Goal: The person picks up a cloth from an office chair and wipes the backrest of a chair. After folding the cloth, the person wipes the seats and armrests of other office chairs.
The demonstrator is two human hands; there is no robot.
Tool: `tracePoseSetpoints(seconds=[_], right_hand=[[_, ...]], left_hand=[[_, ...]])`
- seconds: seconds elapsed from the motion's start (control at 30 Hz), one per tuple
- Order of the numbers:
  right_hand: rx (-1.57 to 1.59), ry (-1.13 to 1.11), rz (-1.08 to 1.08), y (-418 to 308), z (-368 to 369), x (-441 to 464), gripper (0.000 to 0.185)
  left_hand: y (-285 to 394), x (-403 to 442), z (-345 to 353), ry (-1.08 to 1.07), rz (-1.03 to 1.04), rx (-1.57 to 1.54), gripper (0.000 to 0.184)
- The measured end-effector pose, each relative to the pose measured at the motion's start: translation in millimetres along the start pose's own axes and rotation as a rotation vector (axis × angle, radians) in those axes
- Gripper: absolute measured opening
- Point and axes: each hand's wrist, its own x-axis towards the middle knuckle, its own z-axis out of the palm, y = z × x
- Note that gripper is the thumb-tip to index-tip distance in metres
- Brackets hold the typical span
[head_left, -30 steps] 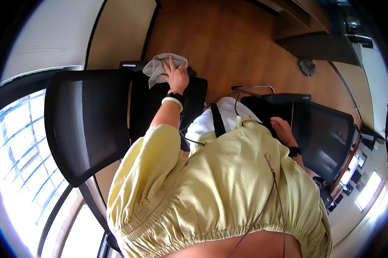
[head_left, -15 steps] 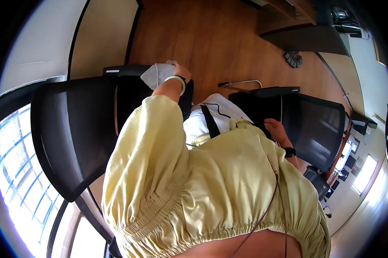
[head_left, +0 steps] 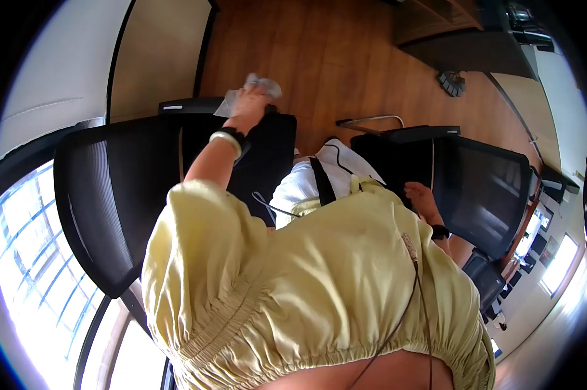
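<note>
My left hand (head_left: 249, 104) is shut on a grey cloth (head_left: 263, 84), which bunches out past the fingers. Hand and cloth are slightly blurred, over the front end of the black armrest (head_left: 192, 105) of the left chair; whether the cloth touches it I cannot tell. A pale bangle and a dark band circle that wrist. My right hand (head_left: 421, 197) hangs with curled fingers beside the right chair's black seat (head_left: 384, 159), with nothing visible in it. A black watch (head_left: 440, 231) is on that wrist.
The left chair's mesh backrest (head_left: 114, 201) stands by a bright window (head_left: 36, 253). Another mesh backrest (head_left: 482, 192) is on the right. Wooden floor (head_left: 293, 52) lies ahead, with a metal chair leg (head_left: 374, 119) and a dark desk (head_left: 469, 55) further off.
My left hand has moved forward and slightly left along the armrest with the cloth, which is now more crumpled. The forearm is stretched further out. My right hand stays about where it was.
</note>
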Motion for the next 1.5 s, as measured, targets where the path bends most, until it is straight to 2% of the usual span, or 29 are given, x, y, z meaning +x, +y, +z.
tracePoseSetpoints(seconds=[0.07, 0.1, 0.13, 0.2, 0.27, 0.3, 0.37, 0.4, 0.43, 0.47, 0.5, 0.53, 0.6, 0.67, 0.73, 0.77, 0.8, 0.87, 0.9, 0.93, 1.03, 1.07, 1.13, 1.2, 1.3, 1.33, 1.4, 1.47, 1.5], right_hand=[[0.065, 0.033, 0.06, -9.9, -7.2, 8.4, 0.021], [0.102, 0.053, 0.114, -23.4, -12.1, 14.1, 0.021], [0.063, 0.035, 0.062, -23.7, -13.1, 20.7, 0.021], [-0.02, 0.007, -0.045, -24.4, -19.3, 37.1, 0.022], [-0.098, -0.011, -0.015, -55.3, -25.5, 58.1, 0.026], [-0.136, -0.017, 0.006, -74.7, -25.6, 68.0, 0.028], [0.275, -0.089, 0.017, -95.9, -21.1, 86.3, 0.036], [0.375, -0.122, -0.007, -118.6, -20.9, 93.1, 0.045], [0.473, -0.147, -0.027, -149.1, -22.2, 98.6, 0.055], [0.486, -0.176, -0.042, -177.4, -24.6, 103.9, 0.074], [0.509, -0.184, -0.038, -214.3, -29.1, 104.9, 0.088], [0.4, -0.191, -0.048, -230.9, -31.4, 111.1, 0.098], [0.389, -0.177, -0.121, -245.6, -23.4, 120.0, 0.099], [0.135, -0.045, -0.329, -223.3, -3.4, 141.8, 0.081], [0.201, -0.107, -0.262, -192.0, 4.5, 151.6, 0.059], [0.283, -0.079, -0.182, -201.8, -8.1, 141.3, 0.043], [0.257, -0.018, -0.157, -175.0, -3.8, 147.4, 0.036], [0.229, -0.07, -0.017, -148.2, -15.0, 139.5, 0.032], [0.193, 0.013, -0.097, -121.9, -16.0, 138.2, 0.031], [0.19, 0.09, -0.032, -97.5, -23.1, 137.5, 0.03], [0.134, 0.359, 0.133, -36.4, -78.2, 133.1, 0.03], [0.086, 0.477, 0.173, -25.7, -109.9, 127.6, 0.03], [-0.058, 0.647, 0.106, 19.8, -159.6, 127.9, 0.033], [-0.217, 0.59, 0.165, 32.8, -199.2, 126.5, 0.035], [-0.466, 0.591, -0.103, 135.6, -208.7, 159.4, 0.039], [-0.619, 0.502, -0.041, 151.4, -207.3, 165.3, 0.039], [-0.557, 0.387, 0.154, 187.0, -187.2, 184.1, 0.038], [-0.671, 0.522, 0.139, 188.7, -154.3, 194.1, 0.038], [-0.653, 0.44, 0.142, 186.7, -141.0, 206.9, 0.036]], left_hand=[[-24.5, -20.3, -1.7, 0.169, -0.184, 0.14, 0.037], [-40.7, -30.6, 4.4, 0.213, -0.283, 0.026, 0.041], [-41.6, -38.1, -3.4, 0.225, -0.394, 0.012, 0.044], [-51.5, -44.2, 8.9, 0.373, -0.443, -0.045, 0.043], [-23.7, -33.2, -7.8, 0.463, -0.643, -0.344, 0.047], [-9.6, -27.6, -13.3, 0.468, -0.754, -0.698, 0.041], [20.3, -17.3, 2.6, 0.592, -0.674, -1.006, 0.036], [38.4, -7.9, 9.5, 0.643, -0.619, -1.167, 0.037], [61.3, -3.0, 7.6, 0.573, -0.613, -1.4, 0.036], [87.2, -1.5, 1.9, 0.488, -0.602, -1.632, 0.035], [110.7, 1.0, -0.3, 0.322, -0.599, -1.782, 0.03], [134.9, 4.0, -10.5, 0.129, -0.509, -1.935, 0.029], [186.8, 8.1, -37.8, -0.193, -0.487, -1.947, 0.035], [226.4, 15.0, -28.3, -0.252, -0.225, -1.817, 0.043], [236.9, 21.3, -22.6, -0.499, -0.347, -1.732, 0.051], [236.6, 23.1, -20.8, -0.548, -0.363, -1.749, 0.052], [237.2, 24.2, -18.7, -0.6, -0.377, -1.765, 0.054], [233.9, 19.3, -23.0, -0.569, -0.33, -1.64, 0.053], [230.5, 15.4, -19.3, -0.518, -0.314, -1.653, 0.048], [223.2, 11.5, -14.1, -0.445, -0.4, -1.507, 0.043], [203.9, -10.3, -7.2, -0.157, -0.832, -1.65, 0.033], [199.6, -19.0, -12.1, -0.083, -0.921, -1.651, 0.031], [184.8, -41.9, -8.7, -0.01, -0.989, -1.558, 0.031], [192.5, -56.9, -24.4, 0.049, -1.079, -1.483, 0.032], [202.6, -75.0, -31.6, 0.086, -1.141, -1.445, 0.034], [209.1, -80.1, -33.7, 0.094, -1.147, -1.458, 0.032], [224.6, -85.8, -40.4, 0.088, -1.171, -1.449, 0.03], [235.0, -94.5, -39.4, 0.052, -1.195, -1.411, 0.03], [237.0, -100.8, -37.2, 0.042, -1.181, -1.439, 0.03]])
